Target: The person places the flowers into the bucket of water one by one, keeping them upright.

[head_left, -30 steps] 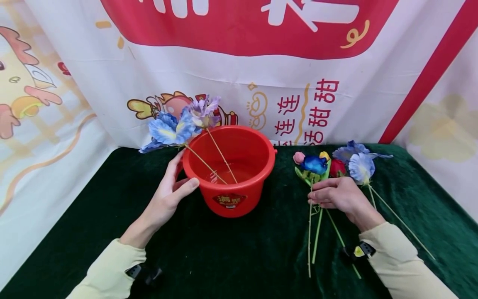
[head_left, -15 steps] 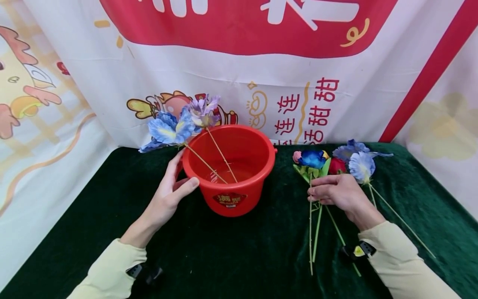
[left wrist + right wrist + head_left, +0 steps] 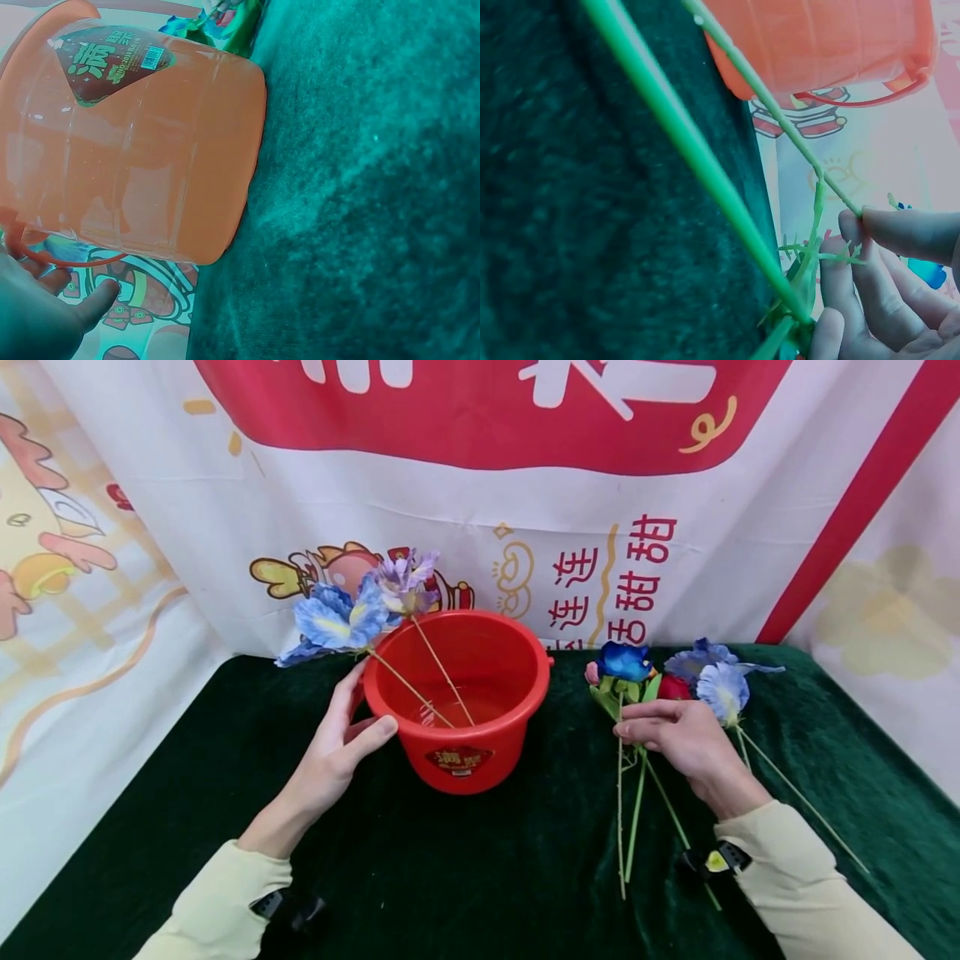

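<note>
In the head view my left hand (image 3: pixel 341 747) holds the left side of a red plastic bucket (image 3: pixel 506 747), its thumb at the front of the rim. A blue artificial iris (image 3: pixel 337 618) and a purple one (image 3: pixel 405 583) lean out over the bucket's left rim, stems inside. Thumb and fingertips of my right hand (image 3: pixel 686 747) pinch the thin stem (image 3: pixel 780 112) of an artificial blue rose (image 3: pixel 625 662). A thicker green stem (image 3: pixel 705 176) crosses below that hand in the right wrist view. The bucket's red handle (image 3: pixel 67 260) hangs near my left fingers.
Beside the right hand lie a red flower (image 3: pixel 674 687), a pink bud (image 3: pixel 592 673) and pale blue irises (image 3: pixel 723 692). Dark green velvet cloth (image 3: pixel 465 877) covers the table. A printed white cloth (image 3: pixel 450 497) hangs behind it.
The blue rose and its stem have risen slightly away from the other flowers in my right hand's pinch. My left hand and the bucket keep their places.
</note>
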A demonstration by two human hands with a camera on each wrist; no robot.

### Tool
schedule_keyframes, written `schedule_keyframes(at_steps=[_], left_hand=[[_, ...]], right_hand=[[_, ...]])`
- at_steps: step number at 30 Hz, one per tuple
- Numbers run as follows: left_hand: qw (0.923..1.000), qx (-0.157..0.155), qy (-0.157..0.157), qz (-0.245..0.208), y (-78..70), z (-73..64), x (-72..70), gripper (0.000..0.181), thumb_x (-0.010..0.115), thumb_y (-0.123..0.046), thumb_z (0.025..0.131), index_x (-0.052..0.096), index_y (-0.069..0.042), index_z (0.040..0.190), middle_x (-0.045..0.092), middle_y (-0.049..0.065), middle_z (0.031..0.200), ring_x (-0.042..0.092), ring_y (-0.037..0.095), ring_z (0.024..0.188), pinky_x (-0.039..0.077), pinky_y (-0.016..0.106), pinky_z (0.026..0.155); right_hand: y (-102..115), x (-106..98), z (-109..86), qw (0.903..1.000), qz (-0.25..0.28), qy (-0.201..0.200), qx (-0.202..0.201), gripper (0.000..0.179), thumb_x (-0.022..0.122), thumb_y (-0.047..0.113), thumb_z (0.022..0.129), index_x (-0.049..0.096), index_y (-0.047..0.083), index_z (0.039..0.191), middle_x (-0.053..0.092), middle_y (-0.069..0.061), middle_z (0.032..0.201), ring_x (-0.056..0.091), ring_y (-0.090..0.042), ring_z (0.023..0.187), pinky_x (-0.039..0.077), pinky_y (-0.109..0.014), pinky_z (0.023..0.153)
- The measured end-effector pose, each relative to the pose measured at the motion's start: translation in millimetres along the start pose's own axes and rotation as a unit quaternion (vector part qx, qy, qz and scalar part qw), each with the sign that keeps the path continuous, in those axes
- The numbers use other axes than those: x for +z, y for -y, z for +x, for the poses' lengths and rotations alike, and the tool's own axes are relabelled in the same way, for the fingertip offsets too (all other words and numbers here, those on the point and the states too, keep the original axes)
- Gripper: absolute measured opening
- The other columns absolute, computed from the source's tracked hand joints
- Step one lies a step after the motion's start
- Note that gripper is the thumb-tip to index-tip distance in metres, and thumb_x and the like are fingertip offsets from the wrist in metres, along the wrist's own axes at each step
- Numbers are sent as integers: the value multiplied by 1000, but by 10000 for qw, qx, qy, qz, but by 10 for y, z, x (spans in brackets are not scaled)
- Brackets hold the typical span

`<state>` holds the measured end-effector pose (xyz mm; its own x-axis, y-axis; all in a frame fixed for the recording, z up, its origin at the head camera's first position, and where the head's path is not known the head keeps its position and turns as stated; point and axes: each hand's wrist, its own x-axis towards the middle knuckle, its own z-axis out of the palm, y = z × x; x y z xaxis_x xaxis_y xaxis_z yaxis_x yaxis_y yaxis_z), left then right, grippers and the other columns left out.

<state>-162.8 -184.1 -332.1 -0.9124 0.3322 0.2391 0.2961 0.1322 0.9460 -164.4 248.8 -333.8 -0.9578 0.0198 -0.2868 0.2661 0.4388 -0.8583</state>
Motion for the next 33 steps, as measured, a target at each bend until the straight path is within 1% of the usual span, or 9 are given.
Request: schedule_keyframes(at_steps=[8,12,16,21,25,27,29,31,33], left_hand=[[10000,16,9,-12,7,-21,-15,73,52,-23,109,12,-27,170,20,-3,175,24,29,158,50,18,107],[10000,6,-9,10,4,-17,-18,73,52,-24,109,12,-28,170,20,-4,175,24,29,158,50,18,107],[10000,-24,-6,24,4,-12,-16,73,52,-24,109,12,-28,170,19,-4,175,24,29,159,50,18,107],[10000,-40,0,29,4,-8,-10,73,52,-25,109,12,-28,170,19,-4,175,24,29,159,50,18,107],[10000,-36,7,25,-2,-5,-8,73,53,-25,109,12,-28,170,20,-3,175,24,29,159,50,18,107],[10000,-42,10,22,-9,-2,-8,73,53,-25,109,12,-28,170,19,-3,175,24,29,158,50,18,107],[10000,-32,15,3,-14,1,-5,73,52,-25,109,12,-28,170,19,-3,175,24,29,158,50,18,107],[10000,-28,16,-13,-18,2,-3,73,52,-24,109,12,-27,170,19,-3,175,24,29,158,50,18,107],[10000,-35,8,-24,-20,-1,-1,73,52,-25,109,12,-27,170,19,-3,175,24,29,158,50,18,107]], right_hand=[[171,12,-28,9998,29,-61,-205,48,71,36,103,67,10,142,81,6,118,72,-5,106,58,-27,96],[314,-8,3,9994,13,-234,-244,48,73,39,102,68,12,141,80,5,121,70,-11,110,56,-35,103],[430,-28,55,9989,33,-377,-286,45,74,40,100,71,14,137,78,1,127,73,-10,108,55,-42,110],[525,-44,96,9989,192,-309,-287,45,73,40,101,69,15,138,71,-8,140,73,-14,112,50,-48,116],[580,-51,98,9990,292,-227,-264,46,73,39,101,68,14,139,66,-10,145,72,-16,115,48,-50,119],[609,-53,95,9988,353,-196,-275,45,73,38,101,68,14,139,69,-6,142,73,-13,112,48,-49,118],[636,-55,88,9981,503,-127,-347,43,73,35,102,68,12,138,75,0,135,75,-11,110,53,-41,114],[668,-55,82,9971,642,-60,-408,43,72,34,102,68,12,139,79,4,126,77,-10,110,57,-32,107],[712,-55,78,9960,749,-21,-483,42,72,32,103,67,11,139,82,7,115,78,-8,107,60,-24,96]])
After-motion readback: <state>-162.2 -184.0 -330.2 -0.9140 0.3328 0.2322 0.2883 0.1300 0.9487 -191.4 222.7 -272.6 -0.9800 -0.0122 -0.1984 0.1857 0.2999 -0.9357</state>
